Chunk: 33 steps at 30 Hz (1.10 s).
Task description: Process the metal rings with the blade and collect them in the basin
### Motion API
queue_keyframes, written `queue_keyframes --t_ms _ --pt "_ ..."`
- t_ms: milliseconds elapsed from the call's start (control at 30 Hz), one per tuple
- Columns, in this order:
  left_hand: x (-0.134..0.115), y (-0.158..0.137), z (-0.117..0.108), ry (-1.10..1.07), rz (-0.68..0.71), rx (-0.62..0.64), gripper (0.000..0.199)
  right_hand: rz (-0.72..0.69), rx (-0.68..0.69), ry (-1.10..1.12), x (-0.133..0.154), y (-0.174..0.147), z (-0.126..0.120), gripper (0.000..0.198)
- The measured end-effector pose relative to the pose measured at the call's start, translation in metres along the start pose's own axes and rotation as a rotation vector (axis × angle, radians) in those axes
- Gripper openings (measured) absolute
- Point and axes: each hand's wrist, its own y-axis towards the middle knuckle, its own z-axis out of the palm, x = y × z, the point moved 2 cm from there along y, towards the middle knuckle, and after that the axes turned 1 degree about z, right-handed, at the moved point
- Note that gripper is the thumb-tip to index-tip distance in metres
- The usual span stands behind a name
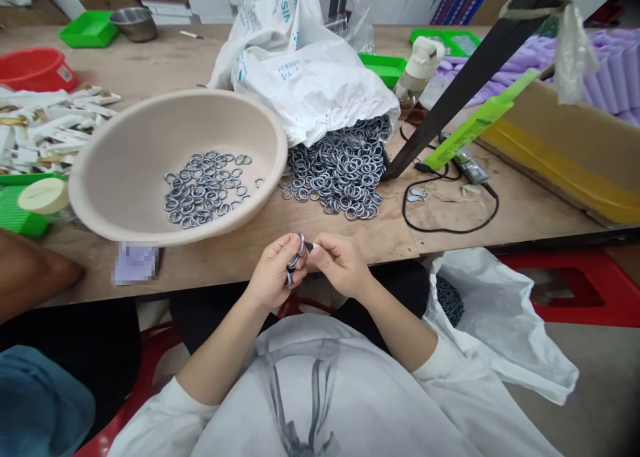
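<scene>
My left hand (274,270) is closed around several grey rings (292,264), one standing upright at the fingertips. Close beside it, my right hand (343,260) pinches a small dark-tipped tool (309,246), its tip at the upright ring; the rest of the tool is hidden in the fingers. Both hands are over the table's front edge. Ahead to the left, a wide beige basin (120,170) holds a loose spread of similar rings (200,190). A larger heap of rings (345,167) spills onto the table from a white sack (320,77).
A slanted dark post (465,77) rises right of the heap, near a black cable (450,230) and a cardboard box (560,157). A white bag (505,310) with rings inside hangs open at lower right. Another person's arm (35,274) rests at the left.
</scene>
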Motion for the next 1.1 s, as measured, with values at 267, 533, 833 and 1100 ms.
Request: queue_keyframes --t_ms 267,533,833,1100 --pt "0.004 -0.002 0.003 -0.021 -0.023 0.009 0.043 -0.141 -0.022 -0.303 0.009 -0.004 -0.001 0.047" --pt "0.001 -0.004 0.003 -0.002 -0.036 -0.003 0.043 -0.1 0.019 -0.32 0.012 -0.007 0.0 0.046" --pt "0.002 -0.016 -0.001 0.026 -0.141 0.074 0.042 0.248 -0.239 -0.434 -0.05 0.031 -0.025 0.043" --pt "-0.005 -0.004 -0.026 -0.06 -0.034 -0.121 0.029 0.275 -0.006 -1.039 -0.04 0.1 -0.001 0.025"
